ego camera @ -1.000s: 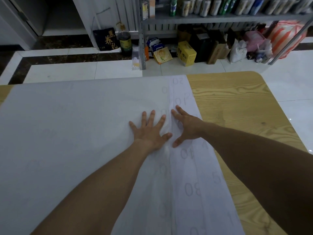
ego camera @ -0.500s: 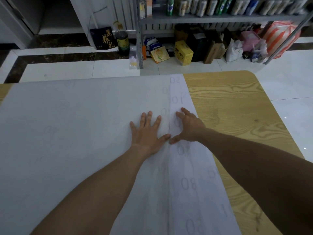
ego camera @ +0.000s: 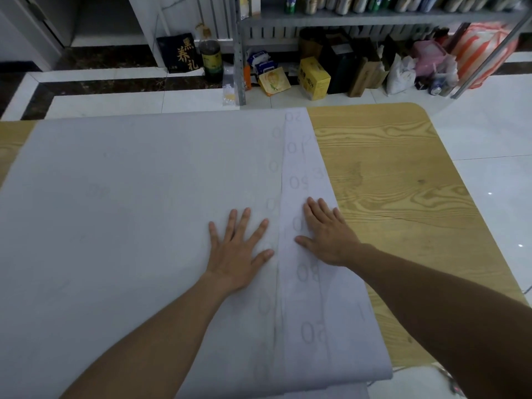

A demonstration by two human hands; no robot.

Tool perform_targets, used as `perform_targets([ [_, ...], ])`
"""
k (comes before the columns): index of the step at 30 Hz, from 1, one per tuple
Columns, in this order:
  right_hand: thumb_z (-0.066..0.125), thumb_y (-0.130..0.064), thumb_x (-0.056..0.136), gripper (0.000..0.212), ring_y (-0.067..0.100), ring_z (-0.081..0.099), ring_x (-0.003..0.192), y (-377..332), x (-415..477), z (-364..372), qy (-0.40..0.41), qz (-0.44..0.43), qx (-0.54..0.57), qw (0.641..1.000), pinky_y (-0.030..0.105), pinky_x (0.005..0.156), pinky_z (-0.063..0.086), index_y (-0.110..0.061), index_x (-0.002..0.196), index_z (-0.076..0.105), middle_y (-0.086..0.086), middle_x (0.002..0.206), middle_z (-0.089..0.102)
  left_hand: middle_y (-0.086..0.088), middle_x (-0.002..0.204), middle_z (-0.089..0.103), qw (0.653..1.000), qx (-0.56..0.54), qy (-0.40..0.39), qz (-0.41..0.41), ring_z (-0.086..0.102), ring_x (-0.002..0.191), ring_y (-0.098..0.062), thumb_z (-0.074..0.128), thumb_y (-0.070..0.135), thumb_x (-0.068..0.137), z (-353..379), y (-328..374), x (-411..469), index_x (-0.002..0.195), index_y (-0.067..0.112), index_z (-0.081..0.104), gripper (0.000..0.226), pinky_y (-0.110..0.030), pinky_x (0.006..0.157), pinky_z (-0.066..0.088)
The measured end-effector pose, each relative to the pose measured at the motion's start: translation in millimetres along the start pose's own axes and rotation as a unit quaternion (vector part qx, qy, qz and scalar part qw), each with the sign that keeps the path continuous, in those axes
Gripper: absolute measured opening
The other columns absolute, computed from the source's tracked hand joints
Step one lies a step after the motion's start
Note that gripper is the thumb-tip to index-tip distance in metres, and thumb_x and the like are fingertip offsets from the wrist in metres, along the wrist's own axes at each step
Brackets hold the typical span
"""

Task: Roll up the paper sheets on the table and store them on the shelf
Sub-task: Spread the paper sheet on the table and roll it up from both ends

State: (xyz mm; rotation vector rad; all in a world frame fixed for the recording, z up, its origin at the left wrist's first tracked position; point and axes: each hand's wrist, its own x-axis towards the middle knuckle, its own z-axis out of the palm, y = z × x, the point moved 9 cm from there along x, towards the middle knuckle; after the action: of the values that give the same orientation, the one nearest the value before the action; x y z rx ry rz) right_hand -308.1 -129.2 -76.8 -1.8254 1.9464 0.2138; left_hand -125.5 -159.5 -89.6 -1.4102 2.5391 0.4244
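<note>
**Faint numerals on the paper, gold characters on a bag**

On my feed the folded strip (ego camera: 305, 312) of the paper sheet (ego camera: 144, 211) carries grey two-digit numbers showing through back to front. Down its length they look like 02, 01, 02, 08 and 02. Left of the fold I make out only pale single 0s. On the floor, a black bag (ego camera: 180, 53) bears gold Chinese characters, 黑 on top and 礼 at the bottom. Print on the yellow box (ego camera: 313, 77) is too small to read.

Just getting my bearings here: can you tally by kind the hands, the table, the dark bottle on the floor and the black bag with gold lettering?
Hands: 2, left hand and right hand, flat on the paper
Wooden table: 1
Dark bottle on the floor: 1
Black bag with gold lettering: 1
Total: 5
</note>
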Motion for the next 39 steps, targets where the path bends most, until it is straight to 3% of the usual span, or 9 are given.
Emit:
perform_targets([
  [7, 0.028, -0.05, 0.099, 0.075, 0.02, -0.019, 0.145, -2.3, -0.1, 1.2, -0.008, -0.009, -0.01, 1.0, 0.043, 0.119, -0.006, -0.014, 0.15, -0.012, 0.0, 0.158, -0.02, 0.004, 0.155, -0.027, 1.0, 0.01, 0.009, -0.009, -0.028, 0.141, -0.023, -0.003, 0.073, 0.08, 3.6, 12.6, 5.3, 0.143, 0.047, -0.016, 0.069, -0.065, 0.108, -0.013],
  [12, 0.033, -0.039, 0.1, 0.072, 0.02, -0.018, 0.145, -0.3, 0.3, -2.8, -0.031, -0.028, 0.003, 0.999, 0.042, 0.118, -0.005, -0.014, 0.151, -0.011, 0.001, 0.159, -0.018, 0.004, 0.156, -0.025, 1.0, -0.002, 0.005, -0.012, -0.027, 0.141, -0.022, 0.011, 0.07, 0.089, 2.4, 24.6, 8.4, 0.145, 0.046, -0.012, 0.065, -0.065, 0.108, -0.012],
  [19, 0.041, -0.049, 0.096, 0.084, 0.019, -0.015, 0.146, 3.0, -14.6, 2.9, -0.017, 0.007, 0.041, 0.999, 0.035, 0.119, -0.003, -0.007, 0.15, -0.008, 0.004, 0.159, -0.016, 0.002, 0.157, -0.022, 1.0, -0.011, 0.017, -0.001, -0.025, 0.142, -0.02, 0.007, 0.079, 0.08, 3.3, 10.6, -7.0, 0.145, 0.046, -0.009, 0.075, -0.056, 0.113, -0.013],
  [30, 0.038, -0.038, 0.099, 0.076, 0.023, -0.017, 0.145, -0.6, -13.8, 7.9, -0.009, 0.006, 0.049, 0.999, 0.039, 0.118, -0.006, -0.007, 0.15, -0.009, 0.006, 0.158, -0.017, 0.001, 0.157, -0.023, 1.0, 0.01, 0.011, -0.011, -0.024, 0.142, -0.023, 0.0, 0.078, 0.078, 6.9, 20.9, -2.1, 0.143, 0.046, -0.017, 0.074, -0.058, 0.113, -0.009],
  [39, 0.034, -0.022, 0.1, 0.066, 0.025, -0.015, 0.146, 3.1, -17.7, 3.4, -0.016, -0.025, 0.04, 0.999, 0.037, 0.117, -0.004, -0.008, 0.151, -0.006, 0.008, 0.159, -0.015, 0.0, 0.157, -0.022, 1.0, -0.001, 0.0, -0.005, -0.024, 0.143, -0.023, 0.013, 0.075, 0.085, 5.0, 41.9, 0.8, 0.146, 0.045, -0.01, 0.072, -0.058, 0.112, -0.008],
])
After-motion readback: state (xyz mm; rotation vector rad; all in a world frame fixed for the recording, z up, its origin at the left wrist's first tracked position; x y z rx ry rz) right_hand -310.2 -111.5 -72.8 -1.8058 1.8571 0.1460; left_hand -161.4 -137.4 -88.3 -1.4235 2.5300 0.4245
